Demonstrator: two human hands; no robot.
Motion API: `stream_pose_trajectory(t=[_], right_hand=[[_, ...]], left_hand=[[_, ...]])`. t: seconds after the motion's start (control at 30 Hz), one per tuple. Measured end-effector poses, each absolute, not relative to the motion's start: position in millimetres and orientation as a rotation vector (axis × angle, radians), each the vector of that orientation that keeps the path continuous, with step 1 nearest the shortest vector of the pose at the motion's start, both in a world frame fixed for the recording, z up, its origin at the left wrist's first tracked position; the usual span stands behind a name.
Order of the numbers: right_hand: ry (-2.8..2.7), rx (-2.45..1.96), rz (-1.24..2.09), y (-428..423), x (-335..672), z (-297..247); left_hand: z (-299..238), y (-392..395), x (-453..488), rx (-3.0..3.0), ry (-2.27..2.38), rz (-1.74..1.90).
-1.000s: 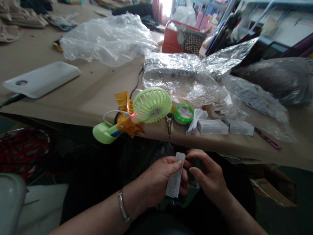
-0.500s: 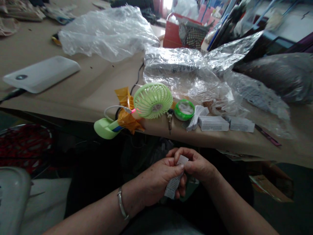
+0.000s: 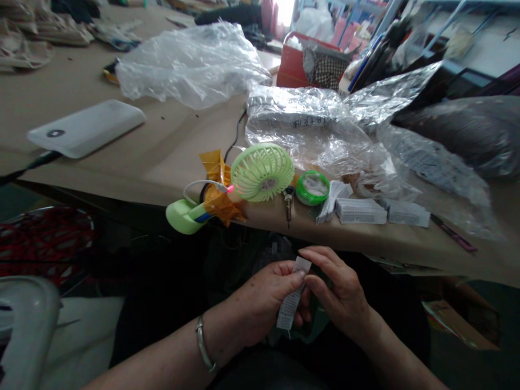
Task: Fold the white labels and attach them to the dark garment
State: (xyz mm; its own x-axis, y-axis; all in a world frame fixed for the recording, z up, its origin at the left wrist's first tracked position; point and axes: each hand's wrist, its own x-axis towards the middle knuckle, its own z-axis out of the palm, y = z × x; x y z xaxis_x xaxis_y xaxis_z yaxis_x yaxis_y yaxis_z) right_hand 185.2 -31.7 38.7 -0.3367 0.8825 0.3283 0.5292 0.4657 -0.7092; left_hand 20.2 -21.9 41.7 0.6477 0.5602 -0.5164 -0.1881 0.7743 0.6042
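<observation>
Head view: left hand (image 3: pixel 266 300) pinching a printed paper label (image 3: pixel 291 301) between thumb and fingers; right hand (image 3: pixel 337 287) has eased open just beside it, holding nothing.

- Hard daylight glare from the window (image 3: pixel 285 8) beyond the far table edge
- Bright sheen on the plastic bag (image 3: pixel 190 67)
- Deep shadow below the near edge of the table (image 3: pixel 134 173)
- Wide-angle bending toward the picture edges

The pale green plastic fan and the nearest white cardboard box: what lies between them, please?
In the head view: a metal key, a round green container, and folded white paper.
</observation>
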Motion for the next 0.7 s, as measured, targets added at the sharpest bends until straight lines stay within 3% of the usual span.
stream_pose_trajectory(t=[0.1, 0.37, 0.53, 0.7], right_hand=[[-1.867, -1.255, 0.746, -32, 183, 36], [-1.198, -1.321, 1.413, -19, 171, 35], [-1.130, -1.275, 1.524, -12, 164, 32], [-1.268, -1.327, 1.376, -4, 161, 36]], left_hand=[[40, -21, 20, 0.536, 0.731, 0.474], [44, -19, 20, 0.608, 0.800, 0.545], [48, -16, 19, 0.676, 0.840, 0.579], [49, -9, 13, 0.896, 0.956, 0.728]])
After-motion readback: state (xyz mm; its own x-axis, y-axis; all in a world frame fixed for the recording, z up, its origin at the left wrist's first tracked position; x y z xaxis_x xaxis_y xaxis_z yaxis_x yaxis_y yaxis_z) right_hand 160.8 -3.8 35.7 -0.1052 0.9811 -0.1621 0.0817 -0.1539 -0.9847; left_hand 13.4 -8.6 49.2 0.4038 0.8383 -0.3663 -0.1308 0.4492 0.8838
